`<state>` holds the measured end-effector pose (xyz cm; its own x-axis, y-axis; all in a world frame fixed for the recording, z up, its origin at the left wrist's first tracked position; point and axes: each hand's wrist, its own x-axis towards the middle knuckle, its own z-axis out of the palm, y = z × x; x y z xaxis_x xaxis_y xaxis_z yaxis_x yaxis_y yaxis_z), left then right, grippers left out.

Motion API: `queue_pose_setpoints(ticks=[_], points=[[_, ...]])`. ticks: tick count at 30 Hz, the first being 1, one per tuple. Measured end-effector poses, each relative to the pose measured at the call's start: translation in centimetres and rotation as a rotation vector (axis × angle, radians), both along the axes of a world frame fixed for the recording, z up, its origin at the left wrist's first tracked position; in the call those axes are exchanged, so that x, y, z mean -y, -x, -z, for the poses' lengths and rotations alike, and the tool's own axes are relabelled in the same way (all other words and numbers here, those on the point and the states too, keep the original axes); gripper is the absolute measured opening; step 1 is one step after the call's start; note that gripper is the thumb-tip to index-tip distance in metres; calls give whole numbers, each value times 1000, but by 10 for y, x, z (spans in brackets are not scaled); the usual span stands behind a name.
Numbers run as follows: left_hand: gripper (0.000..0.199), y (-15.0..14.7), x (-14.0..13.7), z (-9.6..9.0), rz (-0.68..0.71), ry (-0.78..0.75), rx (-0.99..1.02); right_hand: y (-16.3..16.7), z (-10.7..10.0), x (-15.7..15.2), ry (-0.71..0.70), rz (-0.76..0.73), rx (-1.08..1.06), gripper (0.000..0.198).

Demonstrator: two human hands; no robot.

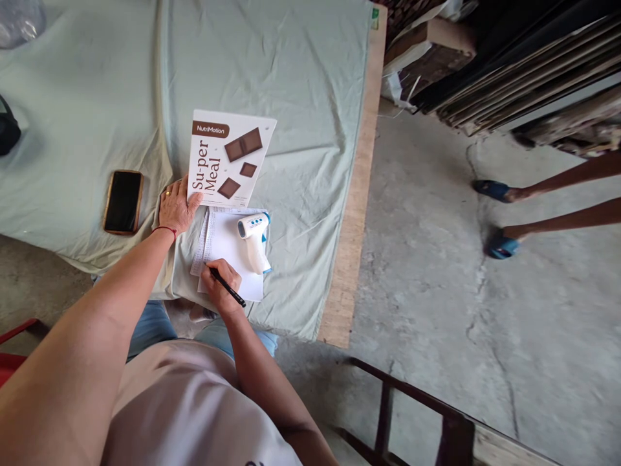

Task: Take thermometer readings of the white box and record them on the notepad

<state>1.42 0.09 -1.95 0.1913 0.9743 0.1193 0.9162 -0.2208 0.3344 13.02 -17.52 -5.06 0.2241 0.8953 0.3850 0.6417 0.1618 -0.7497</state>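
One black pen [228,287] is pinched in the right hand [231,278] over the near-left part of the paper stack [223,236]; tip contact cannot be told. For clean strokes, the sheets are best squared and kept flat. The smooth thermometer gun [255,241], white with blue trim, lies on the stack's right side and should stay clear of the pen. Just beyond the stack, the left hand [177,208] pinches the glossy printed carton [231,162] at its near-left corner, thumb on the face. Left of the stack lies a flat, round-cornered phone [123,202] on wrinkled cloth [291,194]; well to its right, rough concrete [427,259].
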Motion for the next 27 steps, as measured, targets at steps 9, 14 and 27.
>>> queue_pose_setpoints(ticks=[9, 14, 27], points=[[78, 0, -1, 2, 8, -17, 6, -1, -1, 0, -2, -8, 10, 13], [79, 1, -2, 4, 7, -28, 6, 0, -1, 0, -24, -11, -4, 13], [79, 2, -2, 7, 9, -51, 14, -5, -6, 3, 49, 33, -282, 9]])
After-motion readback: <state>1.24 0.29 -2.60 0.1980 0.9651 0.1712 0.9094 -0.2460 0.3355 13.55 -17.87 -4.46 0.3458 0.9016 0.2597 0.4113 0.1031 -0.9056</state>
